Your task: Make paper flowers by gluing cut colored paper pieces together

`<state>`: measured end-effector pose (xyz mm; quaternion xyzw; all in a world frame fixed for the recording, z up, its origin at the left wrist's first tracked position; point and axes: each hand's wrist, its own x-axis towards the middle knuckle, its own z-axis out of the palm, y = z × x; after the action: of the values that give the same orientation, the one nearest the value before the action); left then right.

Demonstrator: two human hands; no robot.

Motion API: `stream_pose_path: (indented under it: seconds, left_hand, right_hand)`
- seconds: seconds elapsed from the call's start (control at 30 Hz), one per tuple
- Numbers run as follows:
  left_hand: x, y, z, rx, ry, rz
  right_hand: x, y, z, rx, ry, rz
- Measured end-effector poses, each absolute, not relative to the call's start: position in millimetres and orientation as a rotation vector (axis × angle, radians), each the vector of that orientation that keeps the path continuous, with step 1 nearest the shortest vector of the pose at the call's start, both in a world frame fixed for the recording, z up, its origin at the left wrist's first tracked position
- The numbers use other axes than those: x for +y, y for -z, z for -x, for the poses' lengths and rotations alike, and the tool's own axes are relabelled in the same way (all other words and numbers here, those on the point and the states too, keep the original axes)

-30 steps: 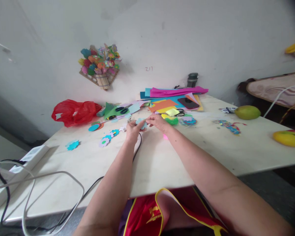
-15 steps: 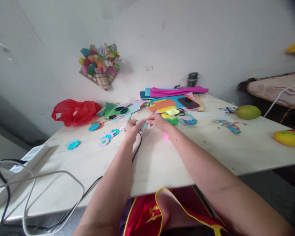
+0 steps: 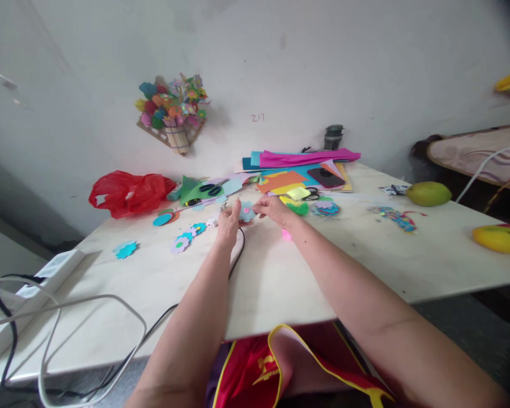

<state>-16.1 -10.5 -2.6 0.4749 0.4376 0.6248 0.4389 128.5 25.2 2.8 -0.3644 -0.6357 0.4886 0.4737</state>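
Observation:
A light blue paper flower [image 3: 247, 212] with a small pink centre is held between my two hands just above the table. My left hand [image 3: 228, 222] is at its left edge, thumb upright, with the other fingers curled and partly hidden. From the right, my right hand [image 3: 272, 209] pinches the flower's edge between thumb and fingertips. Close to my left hand lie a small white object [image 3: 212, 221] and finished-looking flowers in blue and lilac [image 3: 181, 245]. A black cord [image 3: 241, 253] runs up to beneath my left hand; what it joins is hidden.
Scissors [image 3: 213, 188] lie on coloured sheets at the back, beside a red plastic bag [image 3: 130, 194]. A phone [image 3: 326, 177] rests on more sheets. Paper flower pieces [image 3: 325, 209] are stacked at right. Mangoes [image 3: 428, 194] and a power strip [image 3: 53, 272] occupy the table's sides.
My left thumb has lifted off the flower's face, and its pink centre now shows. The flower has turned more toward me; my right hand has barely moved.

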Motion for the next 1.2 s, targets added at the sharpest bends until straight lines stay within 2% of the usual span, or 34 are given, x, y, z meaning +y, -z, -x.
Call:
stream_pose_path:
  seconds: [0.67, 1.03, 1.2]
  left_hand:
    - [-10, 1, 22, 1.001, -1.510, -1.227]
    - [-9, 3, 20, 1.017, -1.411, -1.270]
    - [-13, 0, 19, 0.998, -1.366, -1.286]
  right_hand:
    - [17, -12, -136, -1.543, -1.223, 0.838]
    - [25, -3, -129, -1.583, -1.099, 0.927]
    - [24, -4, -132, -1.541, -1.169, 0.886]
